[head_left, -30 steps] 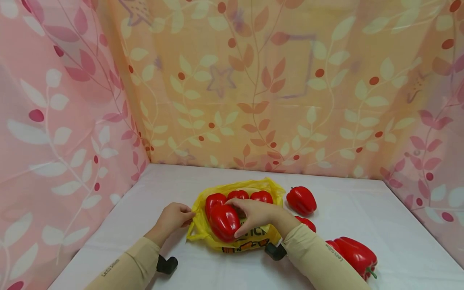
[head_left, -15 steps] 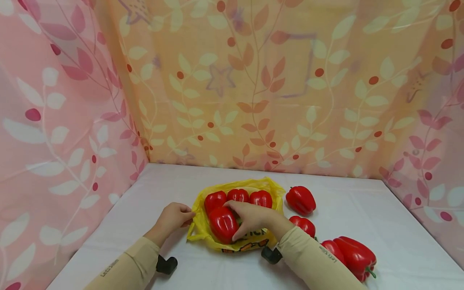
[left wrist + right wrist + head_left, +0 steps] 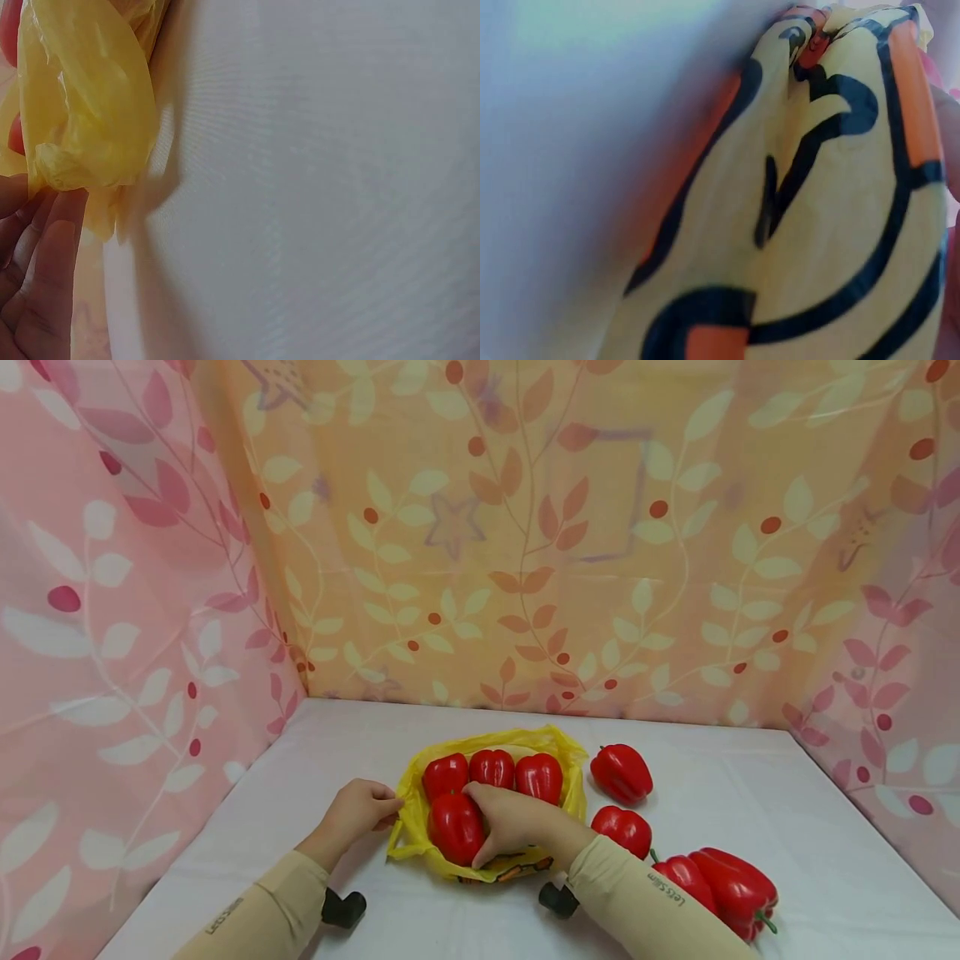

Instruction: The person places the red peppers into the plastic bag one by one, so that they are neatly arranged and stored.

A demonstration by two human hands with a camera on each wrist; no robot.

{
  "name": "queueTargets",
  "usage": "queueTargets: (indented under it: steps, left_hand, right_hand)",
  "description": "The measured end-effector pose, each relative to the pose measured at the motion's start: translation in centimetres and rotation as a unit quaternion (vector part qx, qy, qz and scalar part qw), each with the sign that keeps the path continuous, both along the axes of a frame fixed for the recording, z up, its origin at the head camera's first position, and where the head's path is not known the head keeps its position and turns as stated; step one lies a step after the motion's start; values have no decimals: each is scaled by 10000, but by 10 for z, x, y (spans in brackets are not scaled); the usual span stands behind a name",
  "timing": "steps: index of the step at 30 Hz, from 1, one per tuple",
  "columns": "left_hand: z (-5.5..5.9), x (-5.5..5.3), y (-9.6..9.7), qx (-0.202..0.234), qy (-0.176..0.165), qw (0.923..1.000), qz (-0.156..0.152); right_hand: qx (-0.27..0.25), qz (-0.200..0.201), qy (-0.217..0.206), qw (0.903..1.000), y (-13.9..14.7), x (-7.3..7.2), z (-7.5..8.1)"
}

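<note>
A yellow plastic bag (image 3: 408, 835) lies with its mouth spread on the white table. My left hand (image 3: 360, 814) pinches the bag's left edge; in the left wrist view its fingertips meet the thin yellow plastic (image 3: 90, 112). Inside the bag, my right hand (image 3: 517, 822) grips a red bell pepper (image 3: 454, 831) at the front left, thumb on the near side. Behind it sit three more red bell peppers in a row: left (image 3: 446, 775), middle (image 3: 492, 768) and right (image 3: 539, 775). The bag's printed side (image 3: 832, 195) fills most of the right wrist view and hides most of that hand.
Several red bell peppers lie outside the bag to the right: one at the back (image 3: 622, 773), one beside the right wrist (image 3: 624, 832), and a pair by the right sleeve, including a large one (image 3: 738, 889). Patterned cloth (image 3: 525, 610) walls off the table's back and sides.
My right hand has shifted slightly left and nearer with the pepper, which now sits lower and more upright in the bag. The left hand stays on the bag's edge.
</note>
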State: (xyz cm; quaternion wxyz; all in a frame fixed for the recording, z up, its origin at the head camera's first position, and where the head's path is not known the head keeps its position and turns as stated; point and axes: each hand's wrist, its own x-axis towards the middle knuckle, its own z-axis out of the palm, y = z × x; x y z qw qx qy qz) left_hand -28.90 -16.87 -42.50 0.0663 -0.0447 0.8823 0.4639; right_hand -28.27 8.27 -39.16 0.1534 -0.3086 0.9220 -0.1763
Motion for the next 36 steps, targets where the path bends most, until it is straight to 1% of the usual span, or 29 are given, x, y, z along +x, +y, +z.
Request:
queueTargets:
  steps: [3,9,13,18,23,25,29,32,36]
  left_hand:
    - [1,0,0,20,33,10000,7]
    - [3,1,0,-52,-56,10000,26]
    - [2,1,-1,-48,-39,10000,32]
    - [2,1,-1,-84,-24,10000,13]
    - [2,1,-1,-129,-65,9999,9]
    - [2,1,-1,-130,-77,9999,17]
    - [1,1,-1,-126,-63,9999,7]
    - [1,0,0,-90,-66,9999,44]
    - [1,0,0,-66,-55,10000,42]
  right_hand:
    - [-15,9,-16,10000,2,-1,2]
    - [-153,73,-63,9998,8,-5,4]
    - [-242,112,-103,9996,10,-5,7]
    - [-622,178,-334,9973,14,-7,10]
    - [-1154,319,-613,9909,21,-9,15]
    - [-1275,375,-669,9889,23,-10,19]
    - [-1302,426,-571,9889,29,-9,28]
    - [-1287,372,-533,9895,34,-8,38]
    - [-1361,296,-584,9885,45,-8,48]
